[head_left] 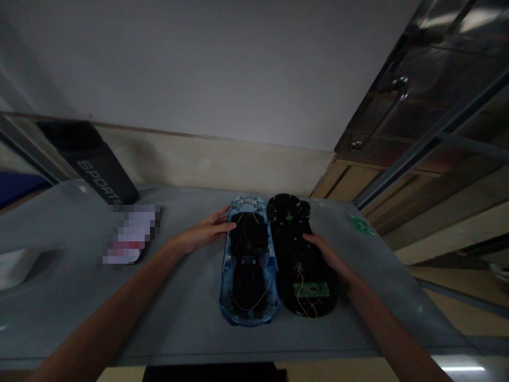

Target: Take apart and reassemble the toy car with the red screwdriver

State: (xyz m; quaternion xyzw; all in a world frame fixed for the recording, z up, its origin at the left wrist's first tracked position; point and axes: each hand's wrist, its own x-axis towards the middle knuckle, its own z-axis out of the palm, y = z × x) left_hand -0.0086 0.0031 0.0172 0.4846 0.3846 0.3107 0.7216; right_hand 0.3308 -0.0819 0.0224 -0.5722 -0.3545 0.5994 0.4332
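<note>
L hand has the blue car shell by its left rim, thumb over the edge. R hand has its thumb on the black chassis — fingers hidden, so can't tell if it's gripping. Both parts sit side by side on the gray table, w/ a dark SPORT bottle back left.

1. The left forearm slants inward from the lower left, bare.
2. The left hand points its thumb rightward, below its extended fingers; the fingertips are partly hidden.
3. The right forearm slants inward from the lower right, also bare.
4. The right hand points its thumb forward and left; its other 4 digits are hidden.
5. The 2 hands are well apart.
</note>
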